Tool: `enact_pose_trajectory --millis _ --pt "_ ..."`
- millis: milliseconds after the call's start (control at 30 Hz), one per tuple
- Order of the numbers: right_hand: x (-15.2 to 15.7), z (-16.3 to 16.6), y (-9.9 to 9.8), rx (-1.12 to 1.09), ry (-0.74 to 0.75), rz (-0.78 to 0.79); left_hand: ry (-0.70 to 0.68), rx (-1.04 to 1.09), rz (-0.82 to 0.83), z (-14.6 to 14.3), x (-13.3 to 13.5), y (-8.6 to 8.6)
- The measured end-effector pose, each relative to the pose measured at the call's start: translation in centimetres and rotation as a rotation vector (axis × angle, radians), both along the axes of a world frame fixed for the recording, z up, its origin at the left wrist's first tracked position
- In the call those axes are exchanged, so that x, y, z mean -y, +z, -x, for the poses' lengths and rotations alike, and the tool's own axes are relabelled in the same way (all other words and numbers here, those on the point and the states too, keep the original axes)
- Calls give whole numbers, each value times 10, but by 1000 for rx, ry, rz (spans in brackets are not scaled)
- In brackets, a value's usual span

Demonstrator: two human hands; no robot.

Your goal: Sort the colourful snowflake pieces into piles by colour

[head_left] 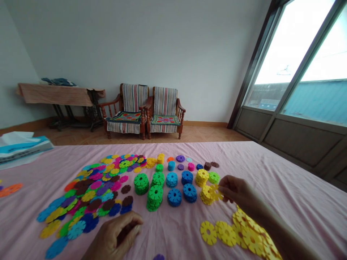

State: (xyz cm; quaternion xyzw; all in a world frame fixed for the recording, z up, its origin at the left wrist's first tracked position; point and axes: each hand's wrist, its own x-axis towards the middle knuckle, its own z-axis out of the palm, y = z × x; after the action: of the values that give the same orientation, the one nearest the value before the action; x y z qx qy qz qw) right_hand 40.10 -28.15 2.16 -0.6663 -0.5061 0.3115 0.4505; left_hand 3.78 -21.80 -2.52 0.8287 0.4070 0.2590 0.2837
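My right hand (234,188) pinches a yellow notched disc (216,193) at the top edge of a yellow disc stack (206,195). Behind that stands another yellow stack (202,177), with a light green disc pile (214,177) beside it. My left hand (115,233) rests on the pink cloth with its fingers curled together, nothing visible in them. Ahead of it are green stacks (155,195) and blue stacks (174,197). Loose yellow discs (226,234) lie in front of and under my right forearm, which hides part of them.
A wide spread of mixed-colour discs (94,195) covers the left of the pink cloth (173,238). Small stacks, among them a pink one (191,167), stand at the back. A tissue pack (24,146) lies far left. Two wooden chairs (165,108) stand beyond.
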Motion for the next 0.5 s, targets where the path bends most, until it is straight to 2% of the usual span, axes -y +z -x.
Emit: enact_pose_trajectory --millis 67,267,500 --pt "-10 5 -5 -83 -36 15 0 -4 3 1 0 -1" --pt "-23 8 -23 -134 -86 88 -17 1 33 1 -2 -6" --pt "-25 2 -23 -42 -105 59 -12 4 35 0 0 -4"
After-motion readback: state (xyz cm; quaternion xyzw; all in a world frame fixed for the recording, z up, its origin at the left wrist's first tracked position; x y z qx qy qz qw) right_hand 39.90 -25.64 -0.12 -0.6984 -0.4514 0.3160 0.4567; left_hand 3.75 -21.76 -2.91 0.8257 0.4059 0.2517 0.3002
